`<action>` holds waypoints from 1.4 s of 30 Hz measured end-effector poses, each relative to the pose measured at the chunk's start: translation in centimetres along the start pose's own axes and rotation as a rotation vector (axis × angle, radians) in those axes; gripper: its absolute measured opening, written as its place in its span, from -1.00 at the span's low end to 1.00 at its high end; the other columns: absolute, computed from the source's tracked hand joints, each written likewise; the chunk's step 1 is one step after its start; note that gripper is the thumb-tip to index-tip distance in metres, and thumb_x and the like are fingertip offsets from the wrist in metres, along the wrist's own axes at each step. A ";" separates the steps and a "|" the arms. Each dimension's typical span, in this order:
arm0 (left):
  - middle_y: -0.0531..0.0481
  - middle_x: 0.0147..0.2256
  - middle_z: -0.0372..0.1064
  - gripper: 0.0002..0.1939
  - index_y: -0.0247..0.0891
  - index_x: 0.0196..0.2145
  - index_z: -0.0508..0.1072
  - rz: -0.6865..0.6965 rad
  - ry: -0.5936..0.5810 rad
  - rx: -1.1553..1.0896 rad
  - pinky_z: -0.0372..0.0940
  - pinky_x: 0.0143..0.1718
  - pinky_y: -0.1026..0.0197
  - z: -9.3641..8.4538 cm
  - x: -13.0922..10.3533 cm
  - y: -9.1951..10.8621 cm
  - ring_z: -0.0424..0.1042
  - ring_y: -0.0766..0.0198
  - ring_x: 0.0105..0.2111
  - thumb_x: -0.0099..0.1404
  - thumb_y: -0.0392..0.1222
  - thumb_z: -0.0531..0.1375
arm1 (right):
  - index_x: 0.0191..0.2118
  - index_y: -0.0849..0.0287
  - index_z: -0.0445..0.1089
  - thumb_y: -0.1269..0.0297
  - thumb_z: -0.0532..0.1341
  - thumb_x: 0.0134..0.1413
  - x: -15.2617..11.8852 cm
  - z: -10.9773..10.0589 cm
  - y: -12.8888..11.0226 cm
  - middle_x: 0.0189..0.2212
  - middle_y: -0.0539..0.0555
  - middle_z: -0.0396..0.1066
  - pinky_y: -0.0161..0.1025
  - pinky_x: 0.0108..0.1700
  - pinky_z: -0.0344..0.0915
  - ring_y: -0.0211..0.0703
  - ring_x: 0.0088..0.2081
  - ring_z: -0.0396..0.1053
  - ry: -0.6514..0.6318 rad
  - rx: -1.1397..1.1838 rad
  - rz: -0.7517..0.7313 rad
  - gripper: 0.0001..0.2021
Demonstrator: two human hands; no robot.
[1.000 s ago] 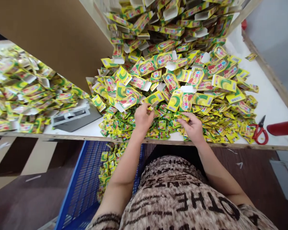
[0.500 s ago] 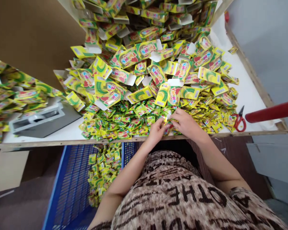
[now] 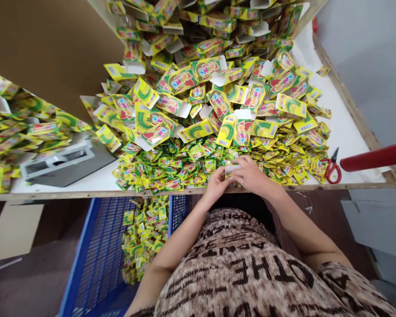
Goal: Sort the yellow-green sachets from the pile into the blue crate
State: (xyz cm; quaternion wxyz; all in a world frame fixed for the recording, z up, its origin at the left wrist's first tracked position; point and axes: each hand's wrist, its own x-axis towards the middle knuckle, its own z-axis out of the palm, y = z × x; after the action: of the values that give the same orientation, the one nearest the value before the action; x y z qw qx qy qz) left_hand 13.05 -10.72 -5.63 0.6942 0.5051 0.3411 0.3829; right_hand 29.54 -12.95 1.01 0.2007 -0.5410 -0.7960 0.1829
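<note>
Between my two hands, at the table's front edge, is a small yellow box (image 3: 231,172) with its white flap showing. My left hand (image 3: 217,181) grips the box's left side, thumb and fingers closed on it. My right hand (image 3: 250,175) holds the other side, fingers curled round the flap end. Right behind the hands lies a heap of small green and yellow sachets (image 3: 171,165). Beyond it is a large pile of yellow and green printed boxes (image 3: 181,80), many with white flaps open.
Red-handled scissors (image 3: 332,171) lie at the table's right, beside a red pole (image 3: 376,157). A grey tape dispenser (image 3: 69,163) stands at the left. Below the table, a blue crate (image 3: 95,255) holds yellow boxes. The wooden edge (image 3: 86,194) runs along the front.
The small box is turned so its white flap now shows more widely between my hands. My fingers have shifted on it. The whole view has moved slightly.
</note>
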 end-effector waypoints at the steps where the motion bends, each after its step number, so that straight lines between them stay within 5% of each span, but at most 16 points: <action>1: 0.01 -0.30 0.43 -0.58 -0.28 -0.24 0.41 0.002 -0.008 0.021 0.27 -0.16 0.23 -0.1 -0.1 -0.2 0.39 0.27 -0.25 0.06 0.03 0.38 | -0.33 0.08 0.57 0.26 0.22 0.18 -0.3 0.4 0.0 0.01 0.18 0.35 0.09 0.06 0.22 0.10 0.07 0.15 -0.023 0.006 0.001 -0.84; 11: 0.03 -0.37 0.44 -0.71 -0.30 -0.27 0.49 -0.010 0.073 0.167 0.27 -0.26 0.24 -0.1 -0.1 -0.6 0.36 0.27 -0.35 0.10 -0.07 0.35 | -0.26 0.08 0.54 0.21 0.28 0.12 -1.7 1.5 -0.3 -0.06 0.16 0.42 0.10 0.12 0.22 0.07 0.06 0.23 0.165 0.187 0.118 -0.88; 16: -0.07 -0.03 0.50 -0.65 -0.25 -0.06 0.54 -0.057 0.049 -0.007 0.18 0.12 0.14 -0.1 -0.4 0.3 0.39 0.15 0.00 0.28 -0.02 0.21 | -0.26 0.11 0.47 0.16 0.33 0.03 -2.8 2.9 0.9 -0.43 0.01 0.43 -0.27 -0.42 0.34 -0.20 -0.41 0.39 0.482 0.887 0.548 -0.82; 21: -0.07 -0.21 0.58 -0.75 -0.28 -0.25 0.62 -0.271 -0.013 -0.197 0.19 0.10 0.11 -0.5 -0.3 1.6 0.47 0.13 -0.13 0.08 -0.16 0.36 | -0.28 0.12 0.40 0.19 0.43 -0.14 -3.4 2.9 1.0 -0.52 -0.08 0.37 -0.40 -0.58 0.20 -0.35 -0.57 0.29 0.208 1.428 0.607 -0.71; 23: -0.09 -0.20 0.58 -0.73 -0.28 -0.23 0.62 -0.297 -0.071 -0.233 0.20 0.09 0.12 -0.5 -0.3 2.1 0.47 0.13 -0.12 0.05 -0.21 0.37 | -0.29 0.13 0.41 0.20 0.40 -0.09 -3.2 2.7 0.9 -0.56 -0.09 0.34 -0.39 -0.58 0.20 -0.35 -0.59 0.27 0.137 1.410 0.580 -0.76; 26: -0.12 -0.13 0.55 -0.62 -0.27 -0.13 0.58 -0.299 -0.117 -0.322 0.23 0.06 0.14 -0.2 -0.3 2.2 0.48 0.16 -0.10 0.05 -0.21 0.39 | -0.33 0.14 0.43 0.29 0.35 -0.08 -2.5 2.7 0.6 -0.56 -0.10 0.32 -0.39 -0.60 0.13 -0.38 -0.62 0.18 0.202 1.165 0.513 -0.85; 30: -0.08 -0.19 0.57 -0.70 -0.25 -0.19 0.58 -0.124 0.125 -0.235 0.31 -0.02 0.16 0.5 0.0 1.4 0.51 0.22 -0.17 0.08 -0.16 0.39 | -0.35 0.14 0.54 0.34 0.32 -0.08 -1.4 3.0 0.4 -0.47 -0.02 0.38 -0.34 -0.47 0.23 -0.33 -0.51 0.22 0.383 0.760 0.417 -0.90; 34: -0.06 -0.23 0.58 -0.78 -0.24 -0.25 0.61 0.062 0.320 0.002 0.35 -0.02 0.13 0.9 0.2 0.5 0.52 0.20 -0.19 0.14 -0.12 0.34 | -0.20 0.08 0.58 0.14 0.29 0.04 -1.3 3.2 0.4 -0.28 0.07 0.46 -0.28 -0.48 0.36 -0.30 -0.51 0.32 0.359 0.899 0.422 -0.77; 42: -0.04 -0.27 0.55 -0.80 -0.22 -0.21 0.57 0.180 0.191 0.139 0.39 -0.17 0.23 0.4 1.0 0.1 0.51 0.30 -0.28 0.19 -0.18 0.32 | -0.33 0.13 0.56 0.11 0.40 -0.11 -1.2 4.3 0.7 -0.52 -0.01 0.45 -0.29 -0.56 0.38 -0.28 -0.59 0.34 0.446 1.034 0.528 -0.77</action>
State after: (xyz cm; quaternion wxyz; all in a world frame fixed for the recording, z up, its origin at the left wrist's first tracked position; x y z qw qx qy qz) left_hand 13.86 -10.01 -5.52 0.5847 0.5418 0.3849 0.4653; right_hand 28.27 -14.16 -3.20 0.5463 -0.5774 -0.3827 0.4709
